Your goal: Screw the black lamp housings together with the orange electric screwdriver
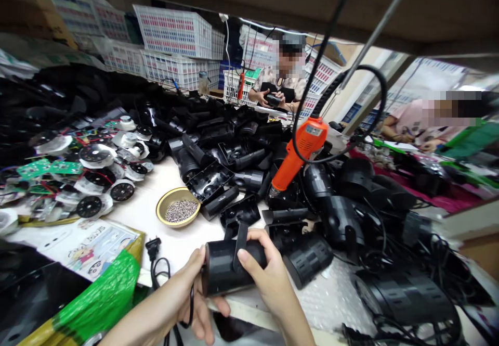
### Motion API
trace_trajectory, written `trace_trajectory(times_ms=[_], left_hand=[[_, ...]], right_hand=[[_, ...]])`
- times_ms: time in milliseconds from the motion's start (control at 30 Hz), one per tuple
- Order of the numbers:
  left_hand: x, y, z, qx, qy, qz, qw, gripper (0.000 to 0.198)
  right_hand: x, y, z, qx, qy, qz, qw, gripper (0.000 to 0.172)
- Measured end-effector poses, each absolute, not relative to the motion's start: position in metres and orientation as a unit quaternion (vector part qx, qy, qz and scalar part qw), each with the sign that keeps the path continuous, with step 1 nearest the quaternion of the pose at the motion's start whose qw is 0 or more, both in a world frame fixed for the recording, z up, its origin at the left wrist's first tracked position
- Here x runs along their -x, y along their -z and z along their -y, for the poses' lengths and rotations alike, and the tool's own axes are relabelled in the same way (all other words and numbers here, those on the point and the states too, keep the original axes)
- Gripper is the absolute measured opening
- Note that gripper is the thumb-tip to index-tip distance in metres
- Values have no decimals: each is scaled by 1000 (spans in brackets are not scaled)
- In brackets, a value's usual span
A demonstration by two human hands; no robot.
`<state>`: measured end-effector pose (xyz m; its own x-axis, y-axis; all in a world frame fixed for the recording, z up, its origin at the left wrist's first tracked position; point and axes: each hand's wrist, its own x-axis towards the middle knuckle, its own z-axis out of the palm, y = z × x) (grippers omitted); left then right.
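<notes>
A black cylindrical housing (222, 267) with a flat swivel bracket (240, 242) lies across both my hands near the table's front edge. My left hand (197, 296) supports its left end, thumb at the rim and the other fingers underneath, partly loose. A black cable passes down by those fingers. With the thumb pressed by the bracket, my right hand (265, 263) grips the right end; some of its fingers are hidden behind. A plug on a black cord (153, 248) lies left of the housing. Beyond it stands a yellow bowl of small screws (178, 208).
An orange electric screwdriver (298, 156) hangs over heaped black housing parts (210, 179). Circuit boards and wired round parts (97, 174) pile up at left. More housings (405, 296) and cords lie right. Two people sit beyond; one holds a dark part. Stacked white crates (175, 34) stand behind.
</notes>
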<state>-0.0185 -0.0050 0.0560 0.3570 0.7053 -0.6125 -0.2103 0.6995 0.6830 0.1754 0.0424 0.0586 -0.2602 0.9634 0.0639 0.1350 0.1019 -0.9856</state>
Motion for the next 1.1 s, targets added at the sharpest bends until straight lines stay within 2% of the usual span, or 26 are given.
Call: trace_trajectory(times_ms=[133, 300, 467, 567, 633, 733, 867, 1100], left_hand=[[29, -61, 7, -314, -270, -512, 753, 76], [47, -74, 11, -455, -203, -584, 641, 68], [73, -95, 6, -609, -154, -618, 473, 53], [95, -105, -17, -646, -208, -636, 367, 51], [108, -107, -41, -663, -230, -663, 260, 53], [117, -101, -76, -698, -149, -690, 119, 45], [109, -91, -94, -699, -73, -706, 90, 31], [96, -90, -92, -672, -32, -737, 60, 24]], right_hand=[[-172, -60, -43, 468, -501, 609, 399, 31], [-167, -55, -43, 479, -489, 618, 387, 28], [-161, -49, -47, 507, -440, 623, 400, 24], [-158, -49, -53, 521, -404, 636, 400, 22], [-157, -49, -56, 525, -393, 640, 402, 22], [-158, -48, -59, 522, -396, 638, 404, 23], [-163, -44, -59, 514, -413, 636, 402, 27], [-167, -38, -60, 496, -447, 634, 391, 29]])
